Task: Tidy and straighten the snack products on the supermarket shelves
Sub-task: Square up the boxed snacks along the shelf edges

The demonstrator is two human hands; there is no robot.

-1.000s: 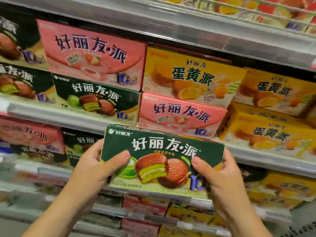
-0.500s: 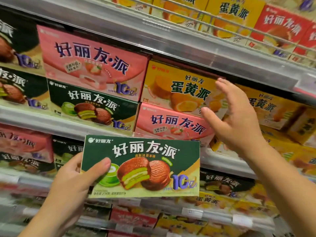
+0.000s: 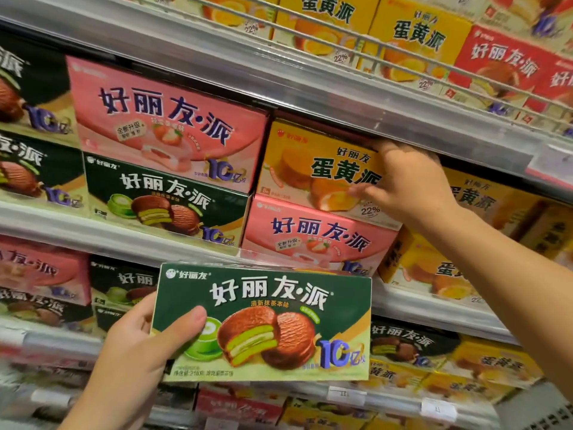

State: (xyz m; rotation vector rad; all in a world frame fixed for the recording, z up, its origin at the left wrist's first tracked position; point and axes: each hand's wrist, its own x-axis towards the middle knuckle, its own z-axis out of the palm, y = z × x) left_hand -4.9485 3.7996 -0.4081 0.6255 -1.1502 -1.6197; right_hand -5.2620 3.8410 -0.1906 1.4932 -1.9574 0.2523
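My left hand holds a green matcha pie box by its left end, in front of the lower shelves, label facing me. My right hand is up on the middle shelf, fingers closed over the right end of a yellow egg-yolk pie box. That yellow box lies on top of a pink strawberry pie box. To their left a large pink box is stacked on a green box.
The middle shelf rail runs across in front of the stacks. More yellow boxes sit to the right, some askew. The top shelf carries yellow and red boxes behind a wire guard. Lower shelves hold several mixed boxes.
My right hand let go of the green box, rose to the middle shelf and closed on the yellow box. My left hand now carries the green box alone, slightly lower.
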